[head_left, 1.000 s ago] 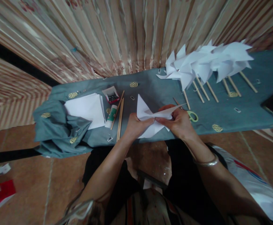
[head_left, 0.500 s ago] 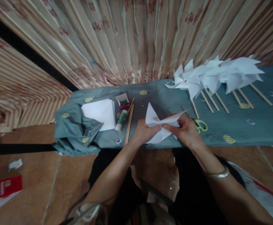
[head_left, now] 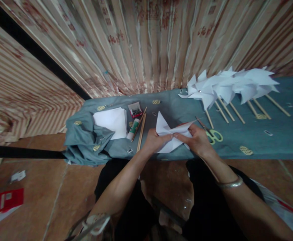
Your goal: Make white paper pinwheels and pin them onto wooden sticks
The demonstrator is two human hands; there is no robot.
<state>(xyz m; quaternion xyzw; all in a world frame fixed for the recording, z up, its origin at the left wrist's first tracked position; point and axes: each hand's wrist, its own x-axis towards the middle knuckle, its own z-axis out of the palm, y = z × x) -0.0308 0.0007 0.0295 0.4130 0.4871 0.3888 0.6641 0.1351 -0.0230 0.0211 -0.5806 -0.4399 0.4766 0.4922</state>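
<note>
A white paper pinwheel (head_left: 163, 124) without a stick is held between my two hands, above the front edge of the cloth-covered table. My left hand (head_left: 154, 140) grips its left side, thumb pressed near the centre. From the right, my right hand (head_left: 198, 139) closes on the paper, its thumb meeting the left one at the middle. Fingers behind the paper are hidden. Just right of that hand lie scissors (head_left: 215, 136) with light green handles. Left of my left hand are wooden sticks (head_left: 141, 132), a glue stick (head_left: 133, 129) and a small box of dark pins or tacks (head_left: 135, 110).
Several finished paper pinwheels (head_left: 227, 87) on sticks lie in a row at the back right. A stack of white paper (head_left: 111, 122) rests at the left beside bunched grey-green cloth (head_left: 82, 144). A pleated curtain (head_left: 146, 43) hangs behind the table (head_left: 287, 140).
The view has shifted slightly, so the table things appear a little lower. Both hands keep their grip on the paper pinwheel, with thumbs still at its centre.
</note>
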